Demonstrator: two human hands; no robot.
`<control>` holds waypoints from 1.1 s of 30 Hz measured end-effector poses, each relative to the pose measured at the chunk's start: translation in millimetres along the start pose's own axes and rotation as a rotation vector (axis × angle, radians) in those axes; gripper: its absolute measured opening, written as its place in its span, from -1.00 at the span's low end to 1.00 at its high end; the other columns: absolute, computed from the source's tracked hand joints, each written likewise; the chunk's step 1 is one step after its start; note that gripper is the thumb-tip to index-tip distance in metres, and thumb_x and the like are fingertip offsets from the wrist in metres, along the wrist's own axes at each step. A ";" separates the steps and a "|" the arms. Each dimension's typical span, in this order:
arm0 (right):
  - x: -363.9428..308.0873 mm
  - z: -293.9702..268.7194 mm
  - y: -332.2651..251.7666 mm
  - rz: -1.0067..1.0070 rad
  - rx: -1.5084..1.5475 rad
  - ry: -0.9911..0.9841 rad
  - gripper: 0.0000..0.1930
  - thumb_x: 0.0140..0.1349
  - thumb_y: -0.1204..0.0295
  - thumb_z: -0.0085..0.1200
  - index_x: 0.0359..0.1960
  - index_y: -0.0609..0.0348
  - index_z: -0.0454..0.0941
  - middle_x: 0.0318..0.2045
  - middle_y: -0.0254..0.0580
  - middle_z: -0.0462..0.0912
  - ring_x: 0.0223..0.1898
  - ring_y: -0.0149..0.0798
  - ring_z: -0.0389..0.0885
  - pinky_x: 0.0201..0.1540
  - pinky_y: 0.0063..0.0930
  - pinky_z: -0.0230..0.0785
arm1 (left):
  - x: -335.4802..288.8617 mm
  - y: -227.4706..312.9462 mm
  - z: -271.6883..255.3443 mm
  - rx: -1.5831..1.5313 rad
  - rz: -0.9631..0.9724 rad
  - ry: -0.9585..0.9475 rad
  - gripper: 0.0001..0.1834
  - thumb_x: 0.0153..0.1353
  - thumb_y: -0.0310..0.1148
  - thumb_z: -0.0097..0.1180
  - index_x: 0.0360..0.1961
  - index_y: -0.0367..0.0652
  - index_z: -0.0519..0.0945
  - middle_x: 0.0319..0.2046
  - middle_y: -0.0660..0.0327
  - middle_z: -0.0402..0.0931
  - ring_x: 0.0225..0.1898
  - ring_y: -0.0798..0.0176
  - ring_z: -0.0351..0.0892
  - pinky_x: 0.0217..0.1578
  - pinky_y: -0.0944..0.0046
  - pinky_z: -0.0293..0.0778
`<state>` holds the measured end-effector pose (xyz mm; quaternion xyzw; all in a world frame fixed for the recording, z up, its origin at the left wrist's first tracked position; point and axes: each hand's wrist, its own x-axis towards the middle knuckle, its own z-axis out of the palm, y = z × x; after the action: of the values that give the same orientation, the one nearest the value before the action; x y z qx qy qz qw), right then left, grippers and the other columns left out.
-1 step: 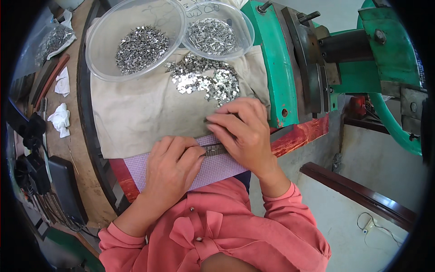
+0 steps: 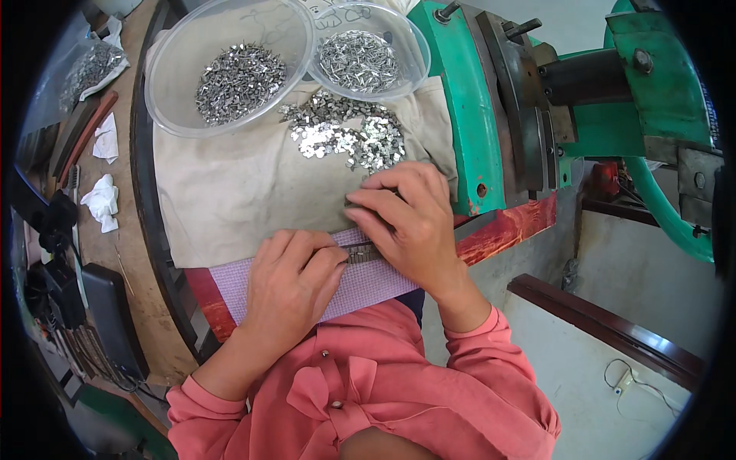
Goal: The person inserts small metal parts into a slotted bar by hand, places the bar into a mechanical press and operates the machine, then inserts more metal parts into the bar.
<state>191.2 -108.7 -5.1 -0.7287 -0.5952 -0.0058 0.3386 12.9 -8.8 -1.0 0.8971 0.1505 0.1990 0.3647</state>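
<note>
Strip (image 2: 360,254) at left hand (image 2: 291,272); partly behind right hand (image 2: 418,228)

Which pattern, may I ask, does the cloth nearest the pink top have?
The cloth shows a fine lilac-and-white check, best seen in the head view.

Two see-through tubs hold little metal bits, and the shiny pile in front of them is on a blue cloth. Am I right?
Not quite: the cloth is beige, not blue. The head view shows it beneath the shiny pile. The rest is right.
</note>
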 end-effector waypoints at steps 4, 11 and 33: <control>6.7 3.1 -4.8 0.006 -0.046 -0.029 -0.83 0.03 0.45 0.37 -0.33 0.06 0.66 -0.27 -0.33 0.56 -0.10 -0.11 0.52 -0.01 -0.17 0.31 | -2.2 -1.4 1.7 -0.027 -0.019 0.010 -0.70 -0.06 -0.53 0.39 -0.27 -0.17 0.59 -0.25 0.17 0.57 -0.25 0.03 0.51 -0.25 0.09 0.42; -1.0 0.8 -4.1 0.067 -0.068 0.012 -0.81 -0.01 0.50 0.38 -0.34 0.06 0.65 -0.24 -0.34 0.57 -0.09 -0.12 0.53 -0.02 -0.19 0.31 | 0.4 0.8 1.7 -0.031 -0.031 0.004 -0.69 -0.06 -0.52 0.40 -0.26 -0.17 0.58 -0.25 0.17 0.58 -0.24 0.02 0.51 -0.23 0.08 0.41; 9.3 -12.1 2.1 0.021 -0.076 0.012 -0.80 0.01 0.53 0.40 -0.30 0.09 0.71 -0.28 -0.32 0.63 -0.21 -0.14 0.58 -0.15 -0.26 0.36 | -6.5 -0.2 -8.7 0.102 0.033 0.020 -0.80 -0.01 -0.59 0.34 -0.34 -0.24 0.59 -0.25 0.15 0.59 -0.32 0.07 0.58 -0.33 0.14 0.51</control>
<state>200.5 -106.9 7.1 -0.7471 -0.5850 -0.0291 0.3143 3.1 -6.1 3.0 0.9149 0.1493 0.2060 0.3134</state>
